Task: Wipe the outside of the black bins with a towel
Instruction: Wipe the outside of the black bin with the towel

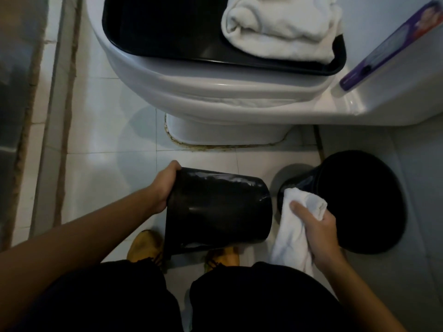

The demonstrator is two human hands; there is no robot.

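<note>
A black bin (218, 212) is held tipped on its side above the white floor, in front of my knees. My left hand (164, 185) grips its left rim, fingers curled over the edge. My right hand (316, 228) holds a white towel (291, 233), which hangs down just right of that bin. A second black bin (359, 202) stands on the floor at the right, its mouth facing up; the towel's top overlaps its left side.
A white toilet (215, 92) fills the top, with a black tray (167, 32) on its lid carrying a folded white towel (282, 27). A purple packet (388, 44) lies on the cistern at right. My yellow shoes (143, 245) are below the held bin. A metal threshold runs down the left.
</note>
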